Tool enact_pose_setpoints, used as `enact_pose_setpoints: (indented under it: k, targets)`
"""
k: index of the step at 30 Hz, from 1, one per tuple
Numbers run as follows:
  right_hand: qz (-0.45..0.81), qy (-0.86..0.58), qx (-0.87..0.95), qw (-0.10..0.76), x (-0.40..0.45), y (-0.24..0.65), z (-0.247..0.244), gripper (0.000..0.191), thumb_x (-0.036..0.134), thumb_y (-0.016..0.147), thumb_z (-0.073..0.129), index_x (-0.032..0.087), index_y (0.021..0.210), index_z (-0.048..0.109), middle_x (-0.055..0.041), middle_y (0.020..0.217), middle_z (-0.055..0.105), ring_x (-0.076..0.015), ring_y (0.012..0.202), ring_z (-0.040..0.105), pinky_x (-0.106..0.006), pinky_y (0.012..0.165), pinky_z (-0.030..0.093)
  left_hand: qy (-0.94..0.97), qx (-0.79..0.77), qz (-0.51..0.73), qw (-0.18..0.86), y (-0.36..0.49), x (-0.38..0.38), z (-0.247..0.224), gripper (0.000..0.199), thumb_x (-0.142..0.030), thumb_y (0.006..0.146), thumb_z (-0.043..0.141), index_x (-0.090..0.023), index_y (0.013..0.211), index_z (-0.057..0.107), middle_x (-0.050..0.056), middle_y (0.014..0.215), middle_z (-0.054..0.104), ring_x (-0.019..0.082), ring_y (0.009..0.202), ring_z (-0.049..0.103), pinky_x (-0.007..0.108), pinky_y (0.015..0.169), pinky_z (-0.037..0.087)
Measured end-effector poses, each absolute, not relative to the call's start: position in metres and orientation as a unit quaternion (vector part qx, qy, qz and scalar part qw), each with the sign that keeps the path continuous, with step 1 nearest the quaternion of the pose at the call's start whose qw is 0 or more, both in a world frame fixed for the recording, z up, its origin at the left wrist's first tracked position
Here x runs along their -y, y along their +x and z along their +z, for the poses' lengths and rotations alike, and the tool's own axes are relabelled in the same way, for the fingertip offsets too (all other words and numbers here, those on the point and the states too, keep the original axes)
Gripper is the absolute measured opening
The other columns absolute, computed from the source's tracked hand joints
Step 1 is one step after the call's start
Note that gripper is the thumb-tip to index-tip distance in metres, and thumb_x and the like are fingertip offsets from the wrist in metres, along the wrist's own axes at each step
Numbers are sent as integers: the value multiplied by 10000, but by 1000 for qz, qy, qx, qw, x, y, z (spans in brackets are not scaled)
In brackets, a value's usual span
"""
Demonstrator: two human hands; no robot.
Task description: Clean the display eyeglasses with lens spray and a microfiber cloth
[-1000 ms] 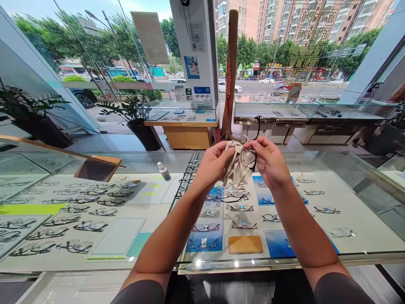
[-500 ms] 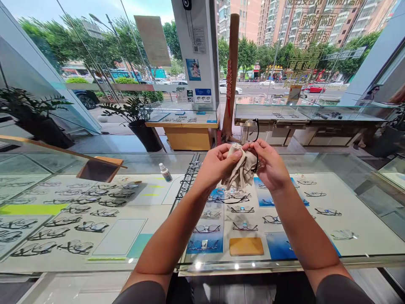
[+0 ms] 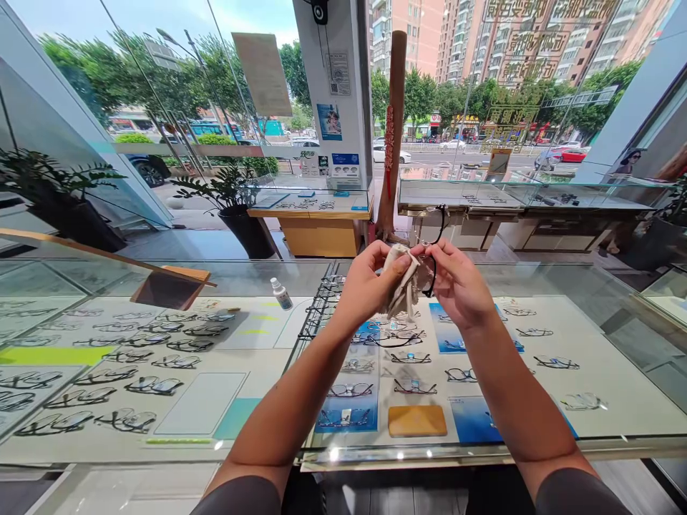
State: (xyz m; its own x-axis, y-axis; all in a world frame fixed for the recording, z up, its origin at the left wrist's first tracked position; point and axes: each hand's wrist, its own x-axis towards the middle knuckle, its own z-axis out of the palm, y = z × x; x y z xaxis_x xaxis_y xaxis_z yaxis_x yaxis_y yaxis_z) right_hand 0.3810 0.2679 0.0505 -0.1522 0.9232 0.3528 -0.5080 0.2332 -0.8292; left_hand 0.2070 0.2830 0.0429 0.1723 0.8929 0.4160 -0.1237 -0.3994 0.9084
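Note:
Above the glass counter, my left hand (image 3: 370,277) is closed on a crumpled beige cleaning cloth (image 3: 401,290), thumb on top. My right hand (image 3: 459,280) pinches a pair of glasses (image 3: 441,225) by the frame, close to the cloth. One dark temple arm sticks up above the fingers and the other curves down beside the palm. The two hands nearly meet at the fingertips. Part of the glasses is hidden behind the fingers and cloth, so I cannot tell whether the cloth touches a lens.
Rows of glasses lie inside the glass display counter (image 3: 376,450). A small white bottle (image 3: 280,293) stands left of my hands. A line of frames (image 3: 320,307) runs beside it. A yellow-brown case (image 3: 417,420) lies below my arms. A wooden-framed mirror (image 3: 172,286) stands at left.
The glasses have turned slightly in my right hand, the lower temple arm now tilting outward. The cloth is bunched more narrowly, showing less on the right side. The view has shifted slightly.

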Motion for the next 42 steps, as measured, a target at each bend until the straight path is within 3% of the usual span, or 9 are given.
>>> enact_pose_setpoints:
  k: [8,12,17,23,30,35,42]
  targets:
    - [590,-220,473,616,-271,375,46,311,464,834,905,258,902,683,6,1026,786,-137,869,698,-264,790,597,586,-261,549,536,210,-284,44,476,-584,841,889,-177,929,657,76,1058,808,134,842,721,256,753,561]
    - [604,-213,455,620,-272,374,46,343,445,792,946,253,862,671,7,1015,791,-134,888,698,-246,798,594,545,-267,519,601,210,-284,44,555,-549,760,959,-165,1050,682,61,964,802,144,766,726,266,723,586]
    - [607,-207,457,617,-273,373,47,355,466,764,969,248,882,714,3,994,789,-133,864,682,-235,760,584,568,-270,456,630,204,-284,45,565,-486,793,947,-137,1185,737,75,977,795,149,766,730,263,737,577]
    - [596,-213,449,631,-275,370,46,354,482,735,987,251,842,740,5,969,787,-138,835,656,-242,735,584,596,-284,413,627,208,-278,42,484,-453,757,973,-125,1046,765,73,919,782,146,735,709,247,689,542]
    - [593,-209,450,634,-275,373,47,329,478,769,971,248,875,761,2,1018,784,-140,878,671,-243,750,598,521,-251,499,645,218,-278,41,617,-375,687,1021,-145,1190,750,73,1001,799,154,805,734,265,775,598]
    - [601,-201,445,633,-274,373,47,343,472,755,982,254,864,741,9,1005,795,-132,841,667,-243,749,599,566,-215,444,660,213,-278,42,468,-442,766,975,-126,1018,739,48,859,745,125,705,679,235,697,562]
    - [621,-179,413,642,-274,368,44,345,426,753,979,243,844,701,-2,994,795,-139,862,679,-247,790,603,621,-226,481,576,222,-270,36,529,-465,831,919,-141,1204,729,64,996,738,140,800,653,238,742,532]
